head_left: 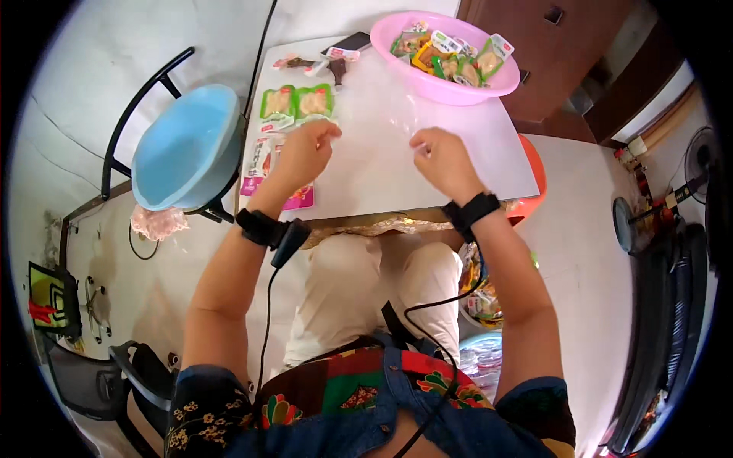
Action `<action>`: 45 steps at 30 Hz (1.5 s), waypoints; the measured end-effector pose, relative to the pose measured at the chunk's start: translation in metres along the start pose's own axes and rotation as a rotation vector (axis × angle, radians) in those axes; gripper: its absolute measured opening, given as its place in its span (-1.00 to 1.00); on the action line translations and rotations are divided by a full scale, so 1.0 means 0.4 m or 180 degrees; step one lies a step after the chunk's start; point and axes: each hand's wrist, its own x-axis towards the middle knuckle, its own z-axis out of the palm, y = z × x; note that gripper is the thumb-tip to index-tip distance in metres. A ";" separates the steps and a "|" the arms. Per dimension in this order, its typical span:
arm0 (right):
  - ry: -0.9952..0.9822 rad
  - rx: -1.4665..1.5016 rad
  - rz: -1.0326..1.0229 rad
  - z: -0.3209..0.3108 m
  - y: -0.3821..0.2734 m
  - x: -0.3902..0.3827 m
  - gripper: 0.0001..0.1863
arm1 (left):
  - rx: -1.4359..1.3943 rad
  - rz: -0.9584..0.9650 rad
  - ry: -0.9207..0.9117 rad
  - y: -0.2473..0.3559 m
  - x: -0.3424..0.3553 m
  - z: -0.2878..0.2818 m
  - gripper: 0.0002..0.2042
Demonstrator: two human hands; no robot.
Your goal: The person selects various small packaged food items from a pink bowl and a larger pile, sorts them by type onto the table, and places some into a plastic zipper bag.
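Both my hands are raised over the white table [366, 183], apart from each other, with their fingers curled closed. My left hand [308, 153] is just in front of two green-edged packets [314, 101] of pale food. Under and beside my left wrist lie a white and red packet [262, 158] and a pink packet [299, 199]. My right hand [445, 162] is over the table's right half, thumb and fingers pressed together. Faint clear glints show between and beyond the hands, perhaps thin plastic film; what the fingers hold, if anything, cannot be made out.
At the far right stands a pink basin [385, 57] heaped with colourful food packets. Small dark-brown packs [337, 71] and a dark flat object [349, 42] lie at the far left. A blue basin [183, 145] rests on a chair at left. Cables hang from both wrist straps.
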 end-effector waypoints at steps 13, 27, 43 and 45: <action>0.0058 -0.0057 0.0023 0.120 0.015 -0.126 -0.90 | 0.0534 0.0510 0.0125 -0.007 -0.121 0.083 -0.74; 0.0528 0.0568 0.0158 0.163 0.050 -0.128 -0.92 | 0.1981 -0.0743 0.1275 -0.158 -0.230 -0.113 -0.61; 0.0520 0.0599 0.0266 0.169 0.071 -0.134 -0.88 | 0.0430 -0.1038 0.1384 -0.123 -0.223 -0.011 -0.69; 0.0493 0.0572 0.0297 0.168 0.082 -0.134 -0.88 | -0.0043 -0.0972 0.1633 -0.140 -0.219 -0.009 -0.80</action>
